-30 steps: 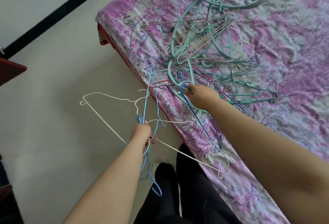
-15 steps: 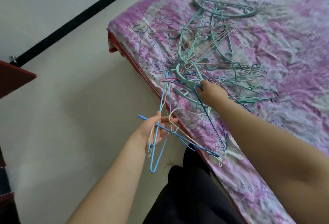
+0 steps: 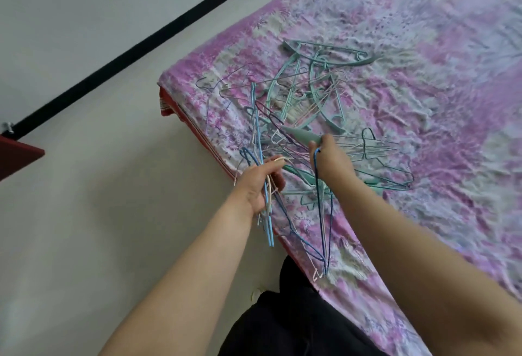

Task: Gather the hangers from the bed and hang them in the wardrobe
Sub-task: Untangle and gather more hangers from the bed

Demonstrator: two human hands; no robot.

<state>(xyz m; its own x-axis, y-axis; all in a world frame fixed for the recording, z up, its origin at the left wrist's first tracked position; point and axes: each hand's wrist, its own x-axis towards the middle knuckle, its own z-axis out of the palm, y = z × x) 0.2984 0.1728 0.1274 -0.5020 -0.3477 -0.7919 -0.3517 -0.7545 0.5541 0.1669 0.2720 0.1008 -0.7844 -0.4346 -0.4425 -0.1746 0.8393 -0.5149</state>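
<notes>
- While both bare forearms reach forward, the left hand (image 3: 261,183) grips a bundle of thin blue and white wire hangers (image 3: 268,208) just off the bed edge.
- The right hand (image 3: 329,158) pinches a teal plastic hanger (image 3: 300,136) and a dark blue wire hanger (image 3: 322,214).
- A tangled pile of teal and wire hangers (image 3: 316,93) lies on the pink floral bedsheet (image 3: 437,87), beside the pale floor (image 3: 99,214).
</notes>
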